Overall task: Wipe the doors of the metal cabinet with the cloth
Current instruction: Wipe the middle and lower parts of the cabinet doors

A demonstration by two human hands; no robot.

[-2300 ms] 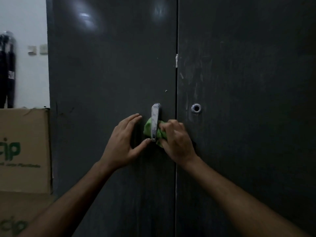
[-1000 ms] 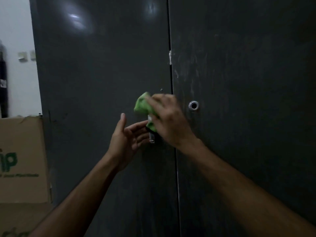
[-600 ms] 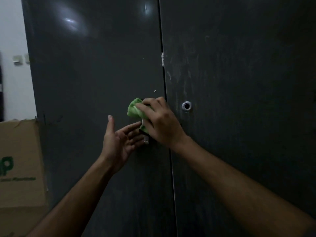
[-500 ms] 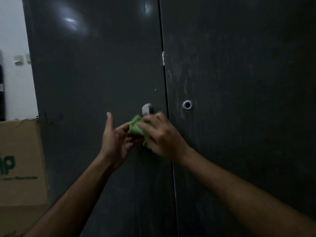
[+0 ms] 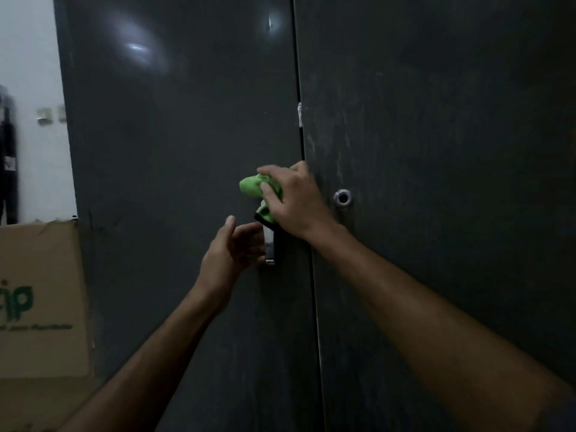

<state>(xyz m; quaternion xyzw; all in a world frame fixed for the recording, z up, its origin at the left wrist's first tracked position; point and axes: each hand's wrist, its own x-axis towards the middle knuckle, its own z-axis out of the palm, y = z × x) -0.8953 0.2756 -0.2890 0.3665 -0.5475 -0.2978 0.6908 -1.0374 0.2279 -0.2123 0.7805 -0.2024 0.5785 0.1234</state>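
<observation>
A dark grey metal cabinet fills the view, its left door (image 5: 174, 169) and right door (image 5: 452, 151) meeting at a vertical seam. A chrome handle (image 5: 269, 246) hangs near the left door's right edge. My right hand (image 5: 296, 201) grips a bunched green cloth (image 5: 252, 187) against the top of that handle. My left hand (image 5: 230, 254) is just left of the handle's lower part, fingers relaxed and reaching toward it. The handle's upper half is hidden by the cloth and hand.
A round keyhole (image 5: 343, 198) sits on the right door beside the seam, with pale smears above it. A cardboard box (image 5: 40, 300) with green print stands left of the cabinet, against a white wall (image 5: 28, 57).
My right hand has moved the cloth back up from the handle's lower part to its top. The left hand stays beside the handle's lower end.
</observation>
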